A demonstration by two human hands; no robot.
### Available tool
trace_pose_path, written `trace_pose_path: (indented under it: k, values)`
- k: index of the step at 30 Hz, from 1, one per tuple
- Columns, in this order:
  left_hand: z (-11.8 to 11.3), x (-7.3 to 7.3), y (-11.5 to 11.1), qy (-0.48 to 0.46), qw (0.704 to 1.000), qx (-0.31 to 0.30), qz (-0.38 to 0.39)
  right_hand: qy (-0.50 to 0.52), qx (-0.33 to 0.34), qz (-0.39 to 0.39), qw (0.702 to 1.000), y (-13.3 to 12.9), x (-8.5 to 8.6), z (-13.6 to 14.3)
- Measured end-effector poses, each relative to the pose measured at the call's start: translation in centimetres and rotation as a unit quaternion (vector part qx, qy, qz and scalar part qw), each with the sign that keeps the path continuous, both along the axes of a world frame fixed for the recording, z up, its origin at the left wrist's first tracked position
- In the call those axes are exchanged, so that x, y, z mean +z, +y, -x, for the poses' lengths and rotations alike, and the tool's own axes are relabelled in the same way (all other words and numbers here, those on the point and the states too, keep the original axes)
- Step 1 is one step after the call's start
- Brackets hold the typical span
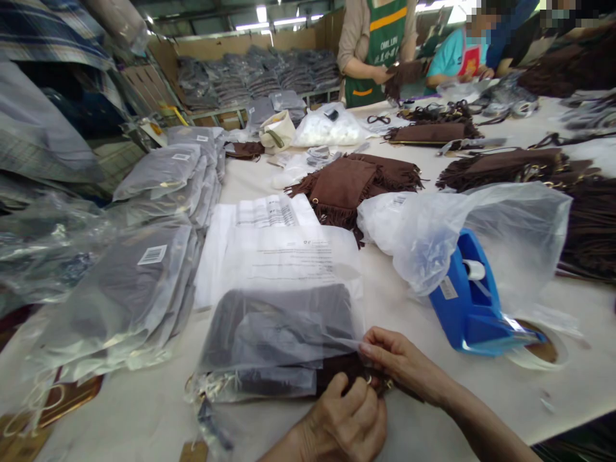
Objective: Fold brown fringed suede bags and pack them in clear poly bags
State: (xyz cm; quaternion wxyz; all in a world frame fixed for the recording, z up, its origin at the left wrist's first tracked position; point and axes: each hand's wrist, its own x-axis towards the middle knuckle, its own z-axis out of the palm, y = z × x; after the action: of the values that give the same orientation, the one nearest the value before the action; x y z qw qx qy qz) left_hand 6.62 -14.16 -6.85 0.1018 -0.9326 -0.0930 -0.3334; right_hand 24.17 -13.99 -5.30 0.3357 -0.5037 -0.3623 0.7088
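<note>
A brown bag (pixel 335 374) with gold-coloured metal rings lies partly inside a frosted plastic bag (pixel 283 321) at the near middle of the table. My left hand (pixel 339 417) is closed with curled fingers on the brown bag at the near right corner. Just above it, my right hand (pixel 402 359) pinches the edge of the plastic bag between thumb and finger. A dark tassel-like piece (pixel 214 423) hangs at the plastic bag's lower left corner. Printed white sheets (pixel 269 212) lie beneath and behind the plastic bag.
Stacked bagged goods with barcode labels (pixel 153 255) line the left. To the right stands a blue tape dispenser (pixel 445 308) under loose clear plastic (pixel 520 218), beside a tape roll (pixel 553 353). Brown fringed bags (pixel 344 183) lie beyond. Co-workers (pixel 378 48) are across the table.
</note>
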Motion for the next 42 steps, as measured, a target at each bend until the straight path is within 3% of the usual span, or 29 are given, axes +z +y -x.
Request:
trace_pose_path:
  k: [4, 8, 11, 16, 20, 26, 30, 32, 37, 42]
  values:
    - [0.2, 0.4, -0.2, -0.048, 0.997, 0.047, 0.025, -0.015, 0.001, -0.007, 1.0, 0.0, 0.3, 0.0]
    - [-0.4, 0.4, -0.8, -0.039, 0.975, 0.209, 0.067, -0.017, -0.002, -0.011, 1.0, 0.0, 0.4, 0.3]
    - [-1.2, 0.5, -1.1, 0.021, 0.96, 0.262, 0.097, -0.043, -0.01, -0.03, 0.999, 0.0, 0.4, 0.4]
    - [-1.3, 2.5, -0.2, 0.019, 0.944, 0.263, 0.197, -0.044, -0.03, -0.029, 0.998, -0.1, 1.0, 0.5]
    - [-0.8, 3.7, 0.9, 0.03, 0.963, 0.244, 0.107, -0.041, -0.038, -0.031, 0.998, -0.2, 1.2, 0.6]
    - [0.3, 3.8, 1.0, 0.091, 0.956, 0.272, 0.068, -0.045, -0.038, -0.033, 0.998, -0.2, 1.1, 0.6]
    - [-0.5, 4.0, 0.0, 0.014, 0.98, 0.193, 0.042, -0.046, -0.037, -0.028, 0.998, -0.2, 1.3, 0.7]
    - [-1.5, 3.9, -0.4, 0.022, 0.986, 0.16, 0.051, -0.061, -0.033, -0.033, 0.997, -0.2, 1.4, 0.6]
    - [-3.5, 2.8, -0.4, 0.036, 0.976, 0.211, 0.048, -0.122, -0.048, -0.056, 0.99, -0.1, 1.3, 0.5]
    - [-3.5, 2.4, -0.1, 0.008, 0.97, 0.192, 0.149, -0.13, -0.048, -0.051, 0.989, 0.0, 1.6, 0.6]
